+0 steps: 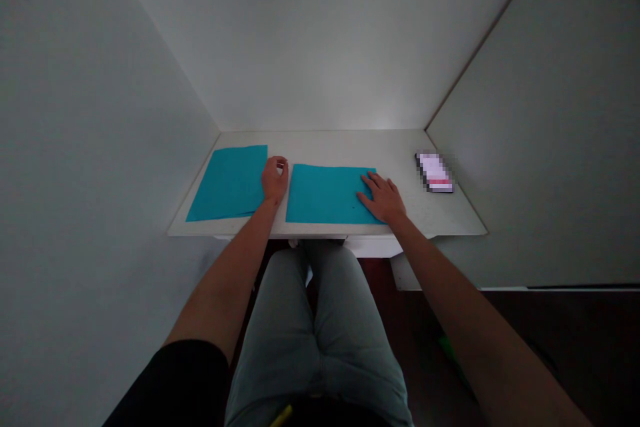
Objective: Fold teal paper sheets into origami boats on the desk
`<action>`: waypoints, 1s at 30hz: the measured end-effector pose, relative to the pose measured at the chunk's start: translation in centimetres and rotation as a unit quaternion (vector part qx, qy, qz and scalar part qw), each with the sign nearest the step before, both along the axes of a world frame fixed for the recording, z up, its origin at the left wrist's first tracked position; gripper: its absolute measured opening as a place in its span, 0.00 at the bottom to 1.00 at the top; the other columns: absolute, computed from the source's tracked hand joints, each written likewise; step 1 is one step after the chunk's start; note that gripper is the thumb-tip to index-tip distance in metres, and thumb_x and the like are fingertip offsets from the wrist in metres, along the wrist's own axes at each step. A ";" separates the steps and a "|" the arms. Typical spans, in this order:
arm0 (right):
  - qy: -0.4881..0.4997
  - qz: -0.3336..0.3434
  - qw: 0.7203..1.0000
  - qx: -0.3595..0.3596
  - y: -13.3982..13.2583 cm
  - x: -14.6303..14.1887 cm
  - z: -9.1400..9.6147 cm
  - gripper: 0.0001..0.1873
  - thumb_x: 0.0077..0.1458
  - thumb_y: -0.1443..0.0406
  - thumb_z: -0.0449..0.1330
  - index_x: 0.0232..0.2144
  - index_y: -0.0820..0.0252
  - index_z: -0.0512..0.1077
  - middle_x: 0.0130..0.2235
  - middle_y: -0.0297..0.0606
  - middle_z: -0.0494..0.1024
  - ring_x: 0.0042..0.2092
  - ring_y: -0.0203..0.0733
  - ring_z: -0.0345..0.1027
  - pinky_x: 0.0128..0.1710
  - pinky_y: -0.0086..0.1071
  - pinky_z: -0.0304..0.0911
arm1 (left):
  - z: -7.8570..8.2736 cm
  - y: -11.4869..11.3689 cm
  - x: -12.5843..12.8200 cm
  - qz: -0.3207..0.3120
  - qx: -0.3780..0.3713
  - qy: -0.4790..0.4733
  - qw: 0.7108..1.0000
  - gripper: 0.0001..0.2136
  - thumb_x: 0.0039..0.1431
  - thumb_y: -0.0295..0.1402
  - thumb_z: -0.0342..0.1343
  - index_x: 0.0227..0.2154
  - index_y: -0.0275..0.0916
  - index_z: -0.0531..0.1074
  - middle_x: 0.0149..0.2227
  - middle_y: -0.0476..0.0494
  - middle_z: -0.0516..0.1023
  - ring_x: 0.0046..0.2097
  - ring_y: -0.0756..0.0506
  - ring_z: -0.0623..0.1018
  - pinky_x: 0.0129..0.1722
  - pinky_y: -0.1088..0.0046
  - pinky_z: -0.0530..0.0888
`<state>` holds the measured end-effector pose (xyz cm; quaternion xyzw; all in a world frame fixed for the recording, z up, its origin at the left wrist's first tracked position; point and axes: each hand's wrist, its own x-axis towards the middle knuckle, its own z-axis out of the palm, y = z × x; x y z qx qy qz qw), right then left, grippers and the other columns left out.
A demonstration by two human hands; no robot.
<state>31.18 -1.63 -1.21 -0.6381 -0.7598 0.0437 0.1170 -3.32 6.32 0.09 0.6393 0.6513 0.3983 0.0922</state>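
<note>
White desk [320, 145] carries two flat teal sheets, both unfolded: the left hand [275, 178], fingers loosely curled, sits beside the left sheet [227, 183]; the right hand [381, 197], fingers spread, presses the right sheet [323, 195], pinching nothing.

A white desk [425, 210] holds two teal paper sheets lying apart: the left sheet [227, 183] and the right sheet [327, 195]. The left hand [275, 178] rests between them, over the left sheet's right edge. The right hand [383, 198] lies flat on the right sheet's near right corner. A pixelated phone [434, 172] sits far right.
</note>
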 end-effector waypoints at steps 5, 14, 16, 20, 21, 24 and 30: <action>0.003 -0.002 1.000 -0.001 -0.1 0.0 0.2 0.38 0.73 0.45 0.45 0.75 0.56 0.60 0.78 0.45 0.57 0.77 0.55 0.51 0.77 0.58 0.44 | 0.1 -1.1 0.4 -0.057 0.000 0.066 0.996 0.14 0.70 0.35 0.54 0.54 0.42 0.76 0.58 0.35 0.79 0.62 0.35 0.75 0.67 0.51 0.66; 0.001 -0.004 1.000 -0.012 -0.2 -0.1 0.5 0.37 0.74 0.46 0.46 0.76 0.57 0.59 0.78 0.44 0.56 0.77 0.54 0.51 0.78 0.56 0.43 | -1.3 -1.6 1.8 -0.215 -0.076 0.204 0.952 0.30 0.71 0.47 0.54 0.71 0.42 0.66 0.74 0.35 0.65 0.75 0.34 0.65 0.75 0.47 0.56; 0.002 -0.004 1.000 -0.013 -0.2 0.0 0.5 0.37 0.74 0.46 0.47 0.76 0.57 0.59 0.78 0.44 0.56 0.77 0.54 0.51 0.78 0.56 0.43 | -1.2 -1.9 1.8 -0.215 -0.101 0.239 0.942 0.31 0.74 0.48 0.48 0.74 0.41 0.61 0.77 0.38 0.59 0.77 0.36 0.59 0.76 0.49 0.53; 0.005 -0.002 1.000 -0.011 -0.1 0.1 0.1 0.37 0.74 0.46 0.47 0.76 0.57 0.59 0.78 0.44 0.56 0.78 0.54 0.50 0.78 0.57 0.42 | -0.8 -2.2 1.5 -0.199 -0.142 0.305 0.920 0.36 0.76 0.52 0.40 0.78 0.37 0.53 0.80 0.38 0.50 0.80 0.38 0.51 0.78 0.53 0.50; 0.007 -0.002 1.000 -0.010 0.0 0.1 0.0 0.37 0.74 0.46 0.47 0.76 0.57 0.59 0.78 0.44 0.56 0.78 0.54 0.50 0.78 0.57 0.42 | -0.6 -2.1 1.4 -0.194 -0.150 0.314 0.917 0.36 0.76 0.53 0.39 0.78 0.36 0.52 0.80 0.38 0.49 0.80 0.39 0.51 0.78 0.54 0.49; 0.009 -0.001 1.000 -0.006 0.0 0.1 -0.1 0.37 0.74 0.45 0.47 0.75 0.57 0.59 0.78 0.44 0.57 0.78 0.54 0.50 0.78 0.57 0.42 | 0.2 -1.4 1.3 -0.185 -0.179 0.323 0.911 0.39 0.75 0.54 0.39 0.78 0.34 0.49 0.80 0.36 0.47 0.80 0.38 0.49 0.78 0.54 0.49; 0.013 -0.001 1.000 -0.001 -0.1 0.0 0.1 0.37 0.73 0.46 0.48 0.75 0.56 0.60 0.77 0.44 0.57 0.77 0.55 0.51 0.77 0.58 0.43 | 1.8 -3.8 7.3 -0.159 -0.143 0.323 0.922 0.39 0.76 0.52 0.37 0.77 0.26 0.51 0.80 0.29 0.44 0.81 0.34 0.45 0.79 0.49 0.45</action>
